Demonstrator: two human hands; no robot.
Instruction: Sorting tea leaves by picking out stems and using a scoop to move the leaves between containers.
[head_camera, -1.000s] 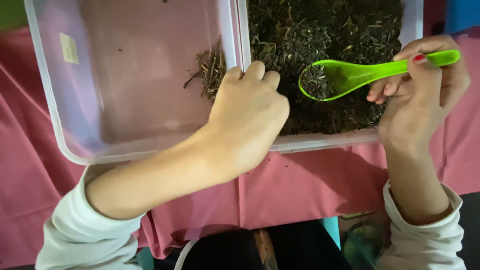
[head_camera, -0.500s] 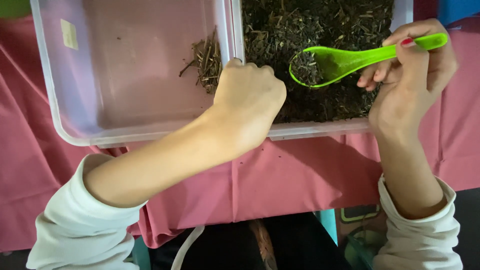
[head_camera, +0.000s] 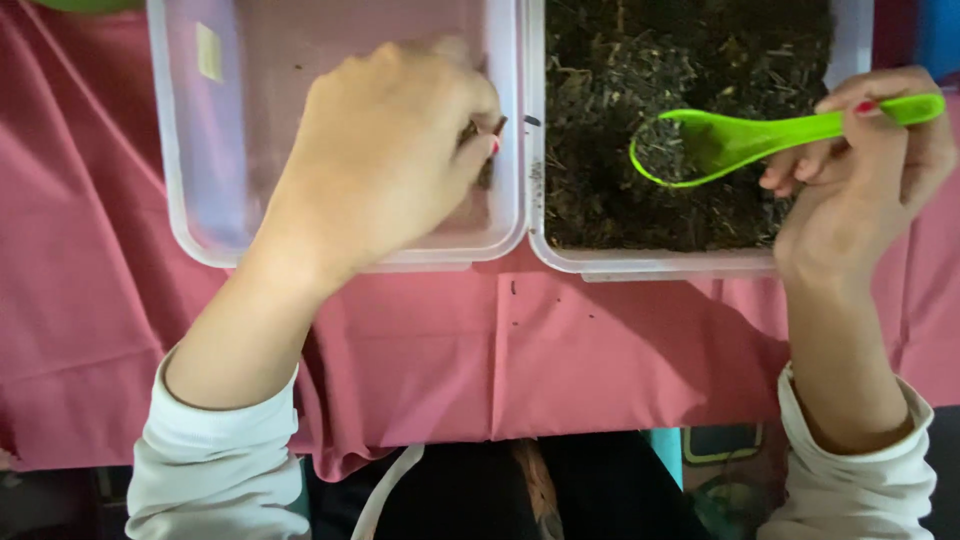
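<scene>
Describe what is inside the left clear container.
The left clear container shows mostly bare bottom. The left hand reaches inside, pinching dark twigs; anything beneath the hand is hidden.

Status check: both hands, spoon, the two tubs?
Left hand over clear tub, fingertips pinched on small dark bits. Right hand holds green spoon, some dark dried leaf in bowl, over leaf-filled tub. Nothing blocking.

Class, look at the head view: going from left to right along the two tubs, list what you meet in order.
Nearly empty clear tub → left hand over it → tub of dark dried leaves → green spoon → right hand gripping the spoon's handle.
</scene>
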